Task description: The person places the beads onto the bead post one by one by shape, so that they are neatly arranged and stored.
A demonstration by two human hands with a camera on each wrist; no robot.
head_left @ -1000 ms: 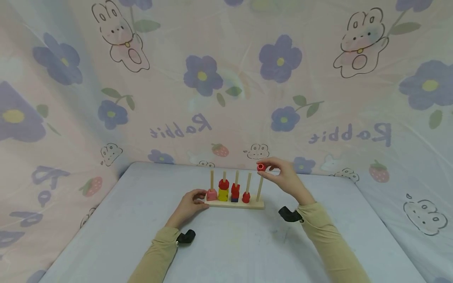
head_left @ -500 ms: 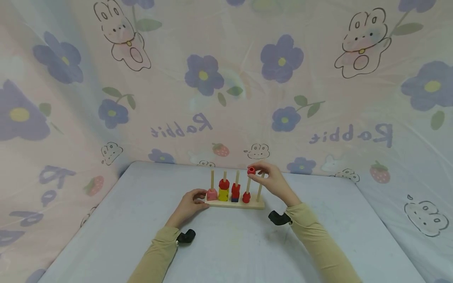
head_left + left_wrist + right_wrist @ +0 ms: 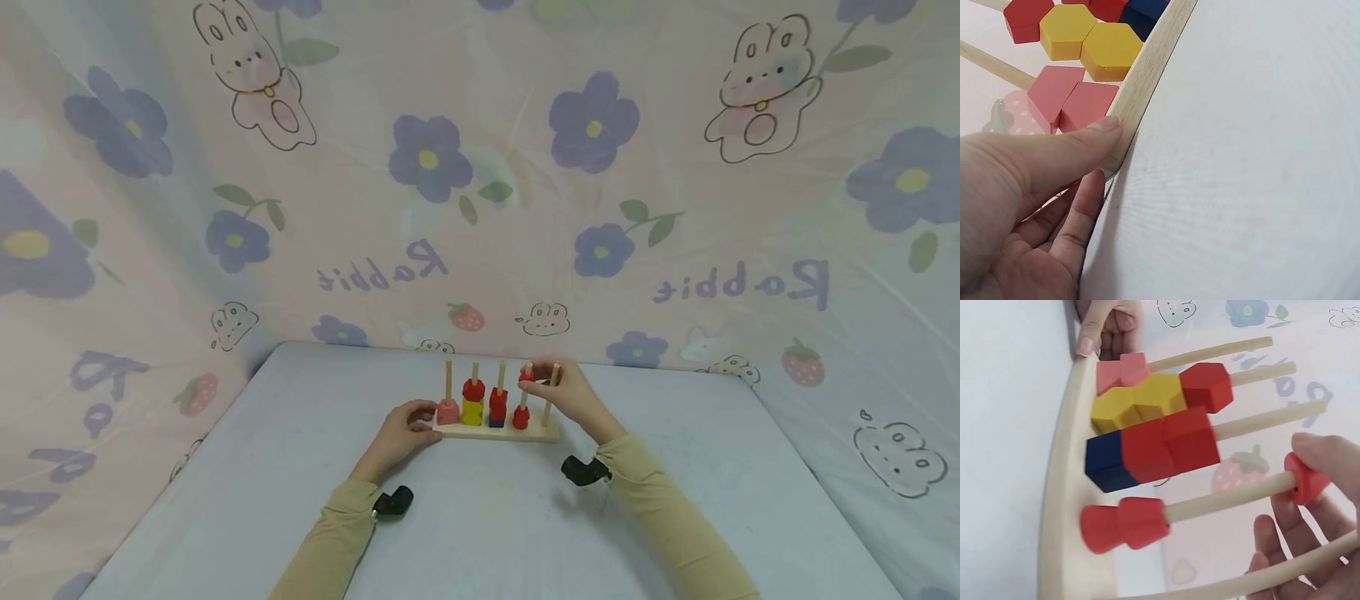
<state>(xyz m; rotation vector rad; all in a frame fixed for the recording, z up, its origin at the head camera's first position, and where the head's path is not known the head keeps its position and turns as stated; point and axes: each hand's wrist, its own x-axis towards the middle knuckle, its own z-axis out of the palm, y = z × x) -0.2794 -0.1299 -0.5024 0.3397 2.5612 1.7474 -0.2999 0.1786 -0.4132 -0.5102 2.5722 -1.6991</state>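
Note:
A wooden peg stacker (image 3: 495, 432) with several upright pegs stands on the table. My left hand (image 3: 401, 439) grips its left end, thumb on the base beside the pink blocks (image 3: 1079, 103). Between thumb and fingers, my right hand (image 3: 566, 392) pinches a red bead (image 3: 1305, 479), which is threaded on the upper part of the fourth peg (image 3: 1229, 499). Lower on that peg sit two red tapered beads (image 3: 1125, 526). Yellow hexagon blocks (image 3: 1138, 403) with a red hexagon block (image 3: 1205, 387) on top fill the second peg. The third holds a dark blue block (image 3: 1109, 464) under red blocks (image 3: 1169, 447).
The rightmost peg (image 3: 550, 407) is bare and rises close by the right hand. A white table (image 3: 480, 517) carries the stacker. Behind it hangs a printed curtain (image 3: 495, 233) with flowers and rabbits. Black wrist cameras (image 3: 583, 471) sit at both sleeves.
My right hand has moved left from above the rightmost peg to the fourth peg, then lower, bringing the red bead onto that peg. My left hand has stayed on the base.

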